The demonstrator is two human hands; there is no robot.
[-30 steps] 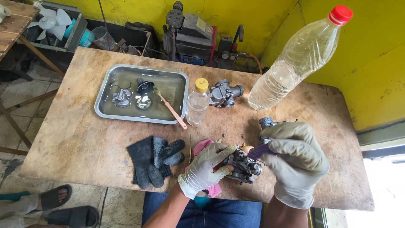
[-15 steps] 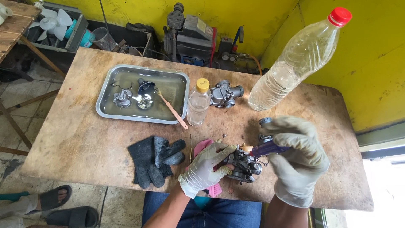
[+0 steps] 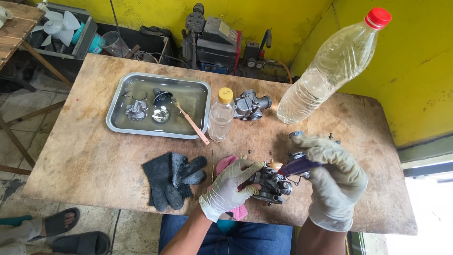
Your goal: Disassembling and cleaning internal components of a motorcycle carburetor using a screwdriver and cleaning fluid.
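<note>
Metal and probably heavy, stiff and oily, the carburettor [image 3: 271, 185] is gripped by its body at the desk's [image 3: 85, 160] near edge in the gloved left hand [image 3: 230, 189], while a purple-handled tool [image 3: 298, 166] is clasped in the right hand [image 3: 332, 182]

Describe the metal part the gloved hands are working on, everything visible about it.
The carburetor is a small, grimy grey metal body with round ports, screws and a brass-coloured fitting on top. It sits low over the near edge of the wooden table, beside a pink cloth. The left hand, in a pale glove, grips its left side. The right hand, also gloved, holds a purple-handled tool angled down onto its top. Whether it rests on the table or is lifted cannot be told.
</note>
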